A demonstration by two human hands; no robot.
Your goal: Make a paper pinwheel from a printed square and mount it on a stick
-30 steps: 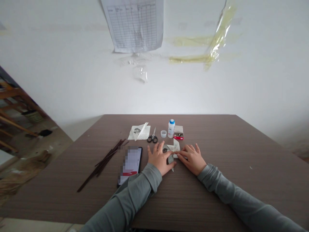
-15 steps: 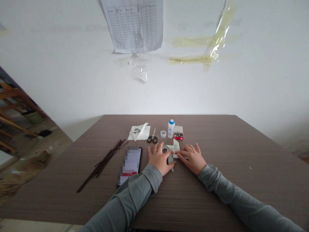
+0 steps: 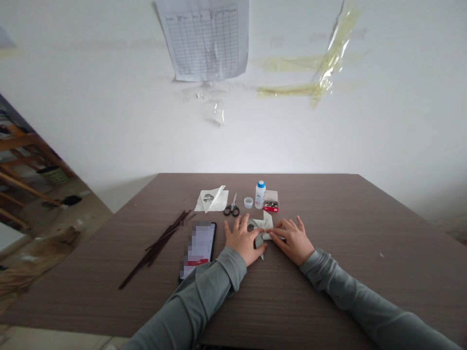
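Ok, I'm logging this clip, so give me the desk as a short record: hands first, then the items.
Left hand: spread, touching the paper
Right hand: touching the same paper
Phone: screen up, partly behind the left sleeve
Sticks: dark, bundled, left of the phone
Scissors: handles nearest the person
Cup: between scissors and bottle
Bottle: upright, blue cap
Box: open, small pieces inside
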